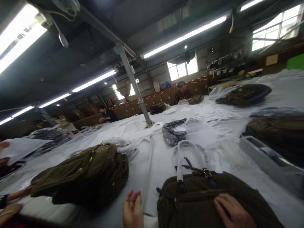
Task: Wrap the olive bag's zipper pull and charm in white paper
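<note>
A dark olive-brown handbag (197, 205) lies on the white table in front of me. Its handles (180, 164) are wrapped in white material, and a dark strap with a gold-coloured ring sits by the handle base. My right hand (234, 212) rests on the front of this bag, fingers slightly bent and touching the fabric. Left of the bag, my left hand (133, 209) is raised with its fingers curled loosely and apart, holding nothing. The lower parts of the bag and of both hands are cut off by the frame edge.
An olive bag (95, 174) stands to the left, with a co-worker's hand (23, 192) at its side. Patterned fabric (173, 131) and white sheets lie beyond my bag. A grey box-shaped item (268, 161) and dark bags (280, 129) are right. A metal post (134, 84) rises mid-table.
</note>
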